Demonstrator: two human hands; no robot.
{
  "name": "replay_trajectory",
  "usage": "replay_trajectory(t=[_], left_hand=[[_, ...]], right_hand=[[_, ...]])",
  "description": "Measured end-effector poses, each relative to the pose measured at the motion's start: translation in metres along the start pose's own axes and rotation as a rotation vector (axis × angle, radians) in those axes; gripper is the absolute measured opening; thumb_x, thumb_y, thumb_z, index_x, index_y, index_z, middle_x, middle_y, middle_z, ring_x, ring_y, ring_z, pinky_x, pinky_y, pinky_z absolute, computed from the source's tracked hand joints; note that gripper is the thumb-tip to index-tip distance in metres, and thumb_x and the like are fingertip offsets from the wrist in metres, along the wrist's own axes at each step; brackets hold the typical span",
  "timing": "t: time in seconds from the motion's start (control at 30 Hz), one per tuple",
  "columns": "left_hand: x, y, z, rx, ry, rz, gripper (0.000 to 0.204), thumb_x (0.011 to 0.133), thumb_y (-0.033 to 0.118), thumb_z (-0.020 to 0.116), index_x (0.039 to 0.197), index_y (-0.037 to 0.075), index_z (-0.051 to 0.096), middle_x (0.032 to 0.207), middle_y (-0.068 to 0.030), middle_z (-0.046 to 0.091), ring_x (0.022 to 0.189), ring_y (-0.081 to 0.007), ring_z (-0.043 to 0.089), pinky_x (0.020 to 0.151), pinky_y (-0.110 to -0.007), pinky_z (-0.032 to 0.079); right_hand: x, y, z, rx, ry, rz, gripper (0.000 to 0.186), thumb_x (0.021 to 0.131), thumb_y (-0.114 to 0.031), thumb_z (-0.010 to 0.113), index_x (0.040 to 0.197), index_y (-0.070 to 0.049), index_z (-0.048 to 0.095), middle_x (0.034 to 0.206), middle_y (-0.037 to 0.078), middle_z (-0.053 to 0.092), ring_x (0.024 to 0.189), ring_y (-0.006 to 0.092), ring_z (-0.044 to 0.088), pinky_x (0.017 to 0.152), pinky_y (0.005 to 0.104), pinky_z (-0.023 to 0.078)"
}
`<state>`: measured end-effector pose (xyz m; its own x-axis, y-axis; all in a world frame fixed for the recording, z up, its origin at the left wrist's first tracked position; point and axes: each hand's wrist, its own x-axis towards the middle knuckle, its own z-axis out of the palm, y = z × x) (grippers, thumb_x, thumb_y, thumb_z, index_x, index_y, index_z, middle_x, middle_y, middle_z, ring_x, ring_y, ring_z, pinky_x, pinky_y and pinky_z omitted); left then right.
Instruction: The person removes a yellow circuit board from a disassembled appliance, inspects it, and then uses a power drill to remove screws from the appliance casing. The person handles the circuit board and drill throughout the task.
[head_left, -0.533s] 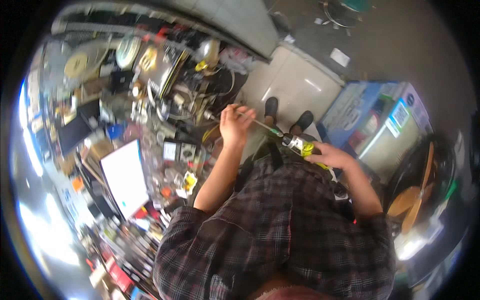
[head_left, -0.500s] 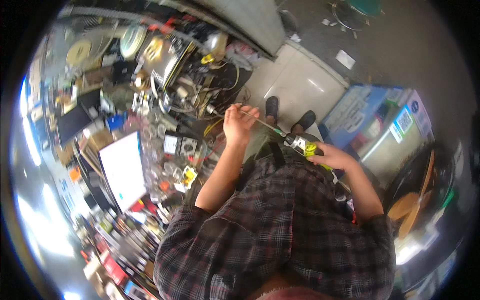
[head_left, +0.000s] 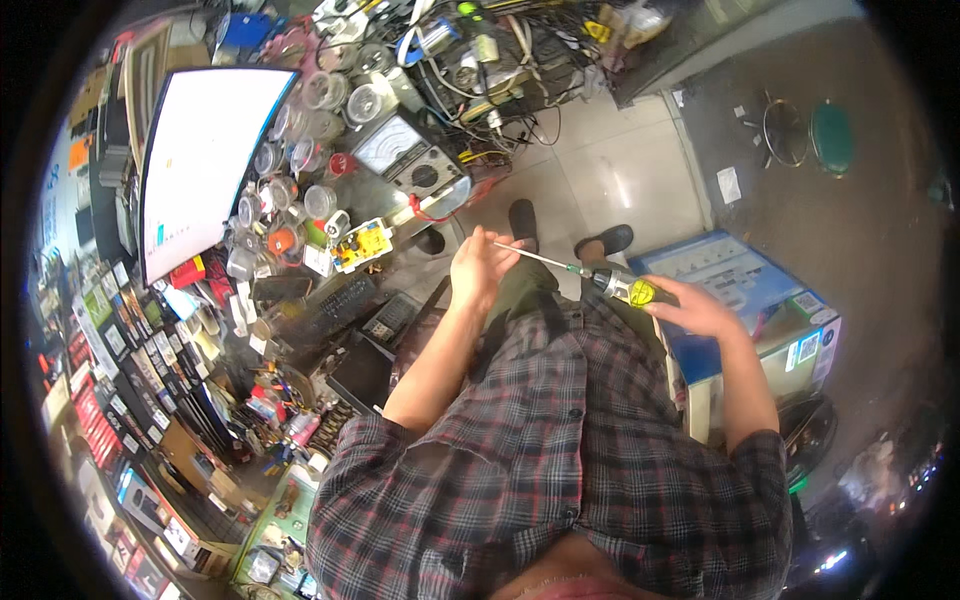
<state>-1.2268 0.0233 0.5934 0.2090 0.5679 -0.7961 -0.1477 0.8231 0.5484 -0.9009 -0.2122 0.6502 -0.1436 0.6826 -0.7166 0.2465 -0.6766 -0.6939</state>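
My right hand (head_left: 697, 306) is wrapped round the handle of a cordless screwdriver (head_left: 622, 287) with a yellow and black body. A long thin metal bit (head_left: 535, 257) runs from its nose up to the left, with a green collar near the chuck. At the far end of that bit is my left hand (head_left: 483, 268), fingers curled and pinched about the tip. Whether something small sits at the tip is hidden by those fingers. The tool is held in the air in front of my waist, above my legs.
To the left stands a crowded bench with an analog multimeter (head_left: 410, 160), a yellow circuit board (head_left: 362, 245), clear round tubs (head_left: 320, 201) and a lit monitor (head_left: 205, 165). Cables (head_left: 500, 60) tangle at its far end. A blue and white box (head_left: 720, 290) stands on the right.
My view has turned, so the bench and monitor sit higher and the box shows more fully. The hands keep their hold on the screwdriver and its bit, with the left fingers a little more closed.
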Motion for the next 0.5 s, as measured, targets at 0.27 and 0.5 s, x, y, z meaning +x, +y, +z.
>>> replay_trajectory(t=[0.27, 0.5], left_hand=[[-0.022, 0.027, -0.078, -0.184, 0.039, 0.159, 0.033, 0.112, 0.034, 0.051, 0.110, 0.002, 0.056, 0.102, -0.0186, 0.069, 0.099, -0.0375, 0.075, 0.084, -0.043, 0.064], [-0.037, 0.056, -0.100, -0.432, -0.164, 0.158, 0.037, 0.114, 0.034, 0.047, 0.120, 0.000, 0.057, 0.116, -0.0224, 0.070, 0.113, -0.0344, 0.071, 0.099, -0.045, 0.059]], right_hand=[[0.048, -0.023, 0.021, 0.696, 0.232, 0.313, 0.038, 0.105, -0.043, 0.060, 0.114, -0.007, 0.067, 0.093, 0.004, 0.069, 0.070, 0.0135, 0.062, 0.060, 0.0291, 0.051], [0.097, -0.075, 0.062, 1.573, 0.655, 0.003, 0.032, 0.098, -0.037, 0.073, 0.108, -0.008, 0.064, 0.099, 0.005, 0.069, 0.097, 0.0242, 0.066, 0.088, 0.0387, 0.054]])
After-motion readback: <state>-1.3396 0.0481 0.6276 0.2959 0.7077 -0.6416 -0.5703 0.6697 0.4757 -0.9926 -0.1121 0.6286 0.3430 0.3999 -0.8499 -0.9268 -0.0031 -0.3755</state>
